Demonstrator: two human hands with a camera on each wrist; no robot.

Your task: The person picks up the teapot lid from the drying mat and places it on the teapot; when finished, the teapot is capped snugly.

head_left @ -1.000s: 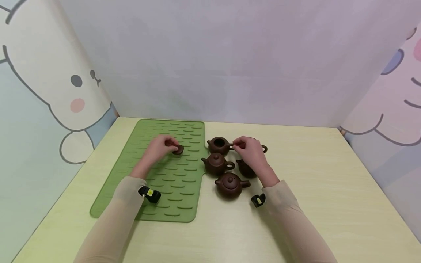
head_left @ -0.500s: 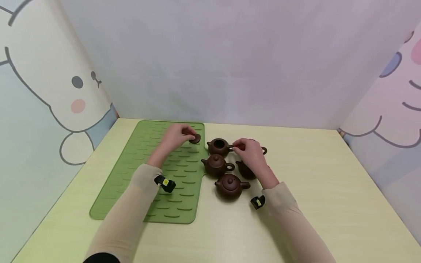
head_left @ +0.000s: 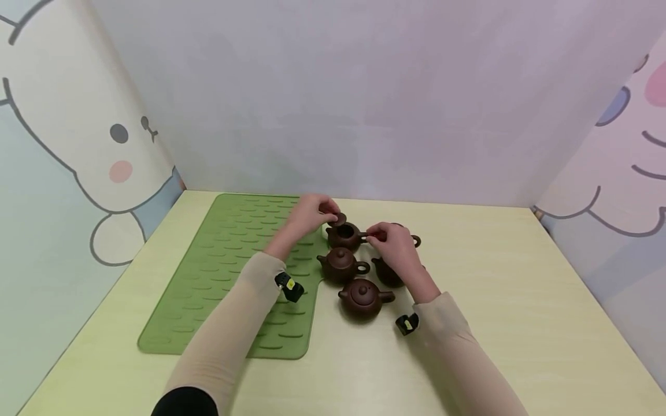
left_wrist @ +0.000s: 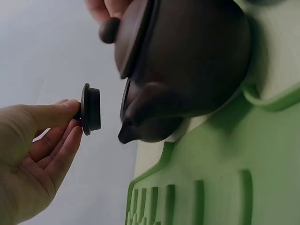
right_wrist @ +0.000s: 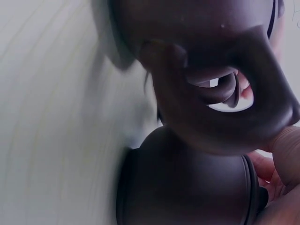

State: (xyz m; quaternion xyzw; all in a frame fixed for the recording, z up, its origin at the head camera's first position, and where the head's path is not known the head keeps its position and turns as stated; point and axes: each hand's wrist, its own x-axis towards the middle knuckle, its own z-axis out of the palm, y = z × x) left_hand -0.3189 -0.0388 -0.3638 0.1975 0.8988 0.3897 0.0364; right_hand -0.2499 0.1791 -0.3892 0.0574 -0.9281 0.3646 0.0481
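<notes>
My left hand [head_left: 311, 214] pinches a small dark brown teapot lid [left_wrist: 93, 109] by its knob. In the head view the lid is at the rear rim of an uncovered teapot [head_left: 339, 242], whose round opening shows. The left wrist view has the lid on edge, its inner side facing the pots. With its fingertips my right hand [head_left: 396, 245] pinches the handle of that uncovered teapot. In front of it stands a lidded teapot [head_left: 337, 270], and a nearer lidded teapot [head_left: 360, 303] sits below. Another teapot [head_left: 386, 275] is partly hidden under my right hand.
A green ridged mat [head_left: 208, 289] lies on the left of the pale table [head_left: 499, 300], its right edge close to the pots. Behind my right hand one more teapot handle [head_left: 417, 241] sticks out. A pale backdrop [head_left: 354, 115] closes off the rear.
My left hand has carried the lid up and rightward from above the mat to the uncovered teapot. My right hand has stayed at the handle.
</notes>
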